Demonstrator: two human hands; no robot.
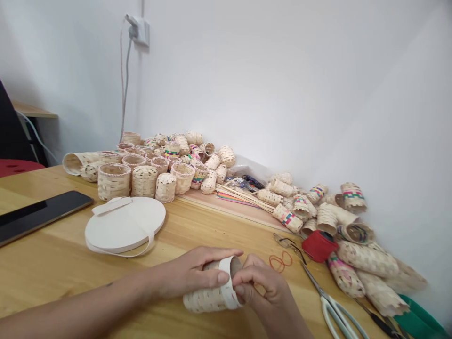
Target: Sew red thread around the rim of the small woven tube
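Note:
A small woven basket [205, 300] lies tilted on its side near the table's front, its mouth facing right. A smooth white band [229, 291] runs round its rim. My left hand [197, 273] is wrapped over the basket, thumb on the near side and fingers across the top. At the mouth, my right hand [259, 287] pinches the rim band between thumb and fingers; the fingertips partly hide the opening. Left of the hands lies a flat roll of white ribbon [129, 223] with a loose end curling off it.
Scissors [330, 301] with white handles lie at right, near eyeglasses [291, 245], a red rubber band [280, 261] and a red object [319, 246]. Several woven baskets [113, 182] line the wall side. A dark phone [45, 214] lies at left; thin sticks [243, 195] lie behind.

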